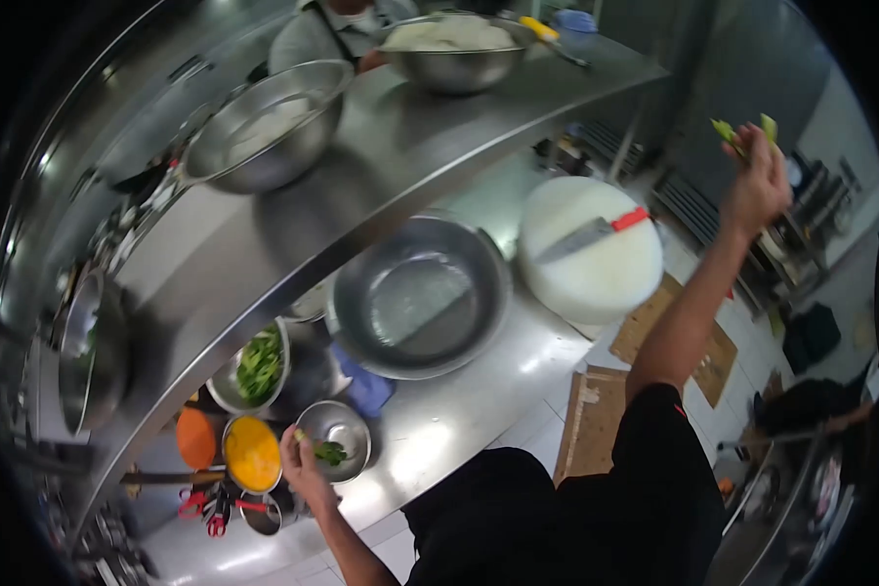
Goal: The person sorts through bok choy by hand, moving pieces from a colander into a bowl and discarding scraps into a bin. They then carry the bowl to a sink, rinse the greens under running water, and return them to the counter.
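My right hand (758, 184) is raised high at the right, away from the table, its fingers closed on pieces of green vegetable (725, 133) that poke out on both sides. My left hand (306, 473) is at the rim of a small steel bowl (347, 425). Its fingers are pinched on a leafy green (330, 453); a pale stem end shows above the fingertips and dark leaves hang over the bowl. Close by stand a steel bowl of cut greens (260, 366) and a container of yellow liquid (252, 454).
A large metal basin (420, 293) stands mid-table beside a round white chopping block (591, 259) with a red-handled cleaver (596, 234) on it. The raised steel shelf (381, 166) carries big bowls. Red-handled scissors (205, 508) lie at lower left. Another person (313, 39) stands behind the shelf.
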`<action>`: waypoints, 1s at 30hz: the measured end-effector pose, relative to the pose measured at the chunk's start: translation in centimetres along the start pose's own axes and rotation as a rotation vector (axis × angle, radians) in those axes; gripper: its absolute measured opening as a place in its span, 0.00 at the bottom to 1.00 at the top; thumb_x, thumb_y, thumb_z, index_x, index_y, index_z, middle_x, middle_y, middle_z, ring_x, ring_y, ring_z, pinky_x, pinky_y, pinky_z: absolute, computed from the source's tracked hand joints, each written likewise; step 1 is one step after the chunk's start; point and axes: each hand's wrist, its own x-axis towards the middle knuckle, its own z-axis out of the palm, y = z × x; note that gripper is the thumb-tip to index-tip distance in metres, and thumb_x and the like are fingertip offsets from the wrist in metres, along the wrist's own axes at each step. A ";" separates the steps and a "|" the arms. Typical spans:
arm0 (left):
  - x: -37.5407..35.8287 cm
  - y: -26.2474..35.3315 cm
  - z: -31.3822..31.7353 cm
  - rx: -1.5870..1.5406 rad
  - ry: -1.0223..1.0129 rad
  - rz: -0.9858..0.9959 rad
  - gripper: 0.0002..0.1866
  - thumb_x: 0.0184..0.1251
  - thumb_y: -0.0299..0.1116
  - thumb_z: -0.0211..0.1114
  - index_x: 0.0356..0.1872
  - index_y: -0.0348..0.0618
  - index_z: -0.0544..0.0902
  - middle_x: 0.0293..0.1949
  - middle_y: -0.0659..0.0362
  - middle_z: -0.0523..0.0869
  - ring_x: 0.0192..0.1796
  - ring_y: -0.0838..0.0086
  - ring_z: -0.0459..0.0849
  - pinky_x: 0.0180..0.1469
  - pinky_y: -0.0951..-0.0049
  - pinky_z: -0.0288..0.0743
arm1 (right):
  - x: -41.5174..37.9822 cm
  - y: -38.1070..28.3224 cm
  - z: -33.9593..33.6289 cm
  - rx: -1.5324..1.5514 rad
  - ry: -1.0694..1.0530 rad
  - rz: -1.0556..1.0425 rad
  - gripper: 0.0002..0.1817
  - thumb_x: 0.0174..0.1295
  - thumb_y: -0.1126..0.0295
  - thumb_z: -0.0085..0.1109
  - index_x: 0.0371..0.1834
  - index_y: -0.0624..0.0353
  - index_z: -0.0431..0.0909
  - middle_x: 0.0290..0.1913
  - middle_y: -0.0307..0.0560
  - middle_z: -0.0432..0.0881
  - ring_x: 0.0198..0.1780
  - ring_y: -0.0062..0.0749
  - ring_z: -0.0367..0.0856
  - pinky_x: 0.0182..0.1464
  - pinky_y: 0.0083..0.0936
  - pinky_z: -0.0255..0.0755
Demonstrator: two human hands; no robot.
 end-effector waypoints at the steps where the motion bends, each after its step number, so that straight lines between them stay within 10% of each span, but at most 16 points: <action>1: -0.1 0.7 0.4 0.009 -0.026 -0.011 0.17 0.72 0.29 0.57 0.59 0.35 0.74 0.52 0.52 0.80 0.51 0.71 0.79 0.53 0.72 0.74 | 1.8 3.0 -1.0 -0.092 -0.001 0.008 0.12 0.69 0.70 0.56 0.47 0.69 0.80 0.40 0.49 0.84 0.39 0.27 0.84 0.40 0.25 0.82; 7: -0.4 1.4 0.2 -0.011 -0.080 -0.025 0.19 0.72 0.30 0.58 0.61 0.35 0.72 0.53 0.51 0.79 0.53 0.69 0.78 0.59 0.69 0.71 | 3.7 21.8 -12.0 -1.395 -0.489 0.126 0.27 0.60 0.53 0.59 0.56 0.61 0.79 0.57 0.61 0.79 0.62 0.56 0.74 0.65 0.41 0.66; 9: -0.4 1.0 -0.9 -0.009 -0.088 0.028 0.21 0.72 0.31 0.59 0.62 0.34 0.71 0.55 0.49 0.79 0.56 0.66 0.78 0.62 0.67 0.69 | 3.7 19.9 -13.6 -1.167 -0.090 0.078 0.28 0.56 0.52 0.63 0.55 0.59 0.80 0.56 0.56 0.81 0.58 0.52 0.79 0.62 0.38 0.69; 11: -1.0 1.9 -0.3 -0.104 -0.064 -0.044 0.21 0.70 0.28 0.59 0.62 0.33 0.72 0.55 0.49 0.79 0.56 0.68 0.79 0.60 0.69 0.71 | -0.7 14.4 -12.6 -0.354 -0.006 0.238 0.18 0.64 0.69 0.60 0.55 0.67 0.77 0.50 0.56 0.84 0.48 0.40 0.85 0.50 0.30 0.79; 14: -1.4 2.2 -1.2 0.111 -0.039 -0.027 0.19 0.68 0.29 0.61 0.59 0.35 0.75 0.54 0.54 0.82 0.53 0.73 0.80 0.59 0.73 0.71 | -13.0 4.6 -6.5 -0.180 -0.095 0.390 0.12 0.68 0.73 0.55 0.49 0.69 0.78 0.41 0.52 0.84 0.41 0.33 0.83 0.44 0.23 0.80; 15: -1.6 1.5 -1.4 -0.006 -0.028 -0.008 0.19 0.69 0.30 0.61 0.58 0.35 0.75 0.54 0.53 0.82 0.53 0.73 0.80 0.58 0.74 0.71 | -16.4 6.9 -8.8 0.047 -0.598 0.412 0.11 0.69 0.71 0.52 0.46 0.68 0.79 0.38 0.49 0.83 0.36 0.30 0.80 0.41 0.24 0.77; 18: -2.5 0.2 -1.7 -0.322 0.060 -0.011 0.17 0.68 0.26 0.61 0.55 0.40 0.69 0.54 0.51 0.82 0.56 0.72 0.78 0.59 0.73 0.70 | -37.2 -3.3 -2.0 0.232 -0.993 0.897 0.13 0.62 0.74 0.57 0.49 0.63 0.79 0.48 0.47 0.83 0.43 0.30 0.82 0.46 0.27 0.76; 20: -4.2 0.5 -1.3 -0.397 0.036 -0.015 0.18 0.69 0.24 0.60 0.56 0.41 0.67 0.56 0.49 0.80 0.57 0.72 0.78 0.61 0.72 0.70 | -44.2 -12.3 2.8 0.164 -1.545 0.521 0.30 0.55 0.76 0.65 0.64 0.60 0.71 0.61 0.53 0.76 0.63 0.40 0.75 0.57 0.34 0.73; 28: -6.1 -0.4 -4.5 -0.572 -0.002 0.028 0.31 0.69 0.28 0.60 0.70 0.40 0.59 0.68 0.49 0.69 0.68 0.66 0.69 0.66 0.65 0.66 | -54.1 -15.9 11.6 0.340 -1.800 0.426 0.24 0.63 0.74 0.57 0.63 0.63 0.70 0.46 0.52 0.84 0.48 0.39 0.83 0.54 0.28 0.72; 30: -6.7 -0.4 -7.1 -0.314 0.018 0.006 0.30 0.70 0.28 0.59 0.71 0.41 0.60 0.70 0.51 0.66 0.70 0.64 0.67 0.70 0.65 0.60 | -54.5 -14.2 13.8 0.601 -1.515 1.003 0.18 0.64 0.75 0.55 0.58 0.58 0.74 0.41 0.44 0.82 0.43 0.28 0.82 0.49 0.23 0.73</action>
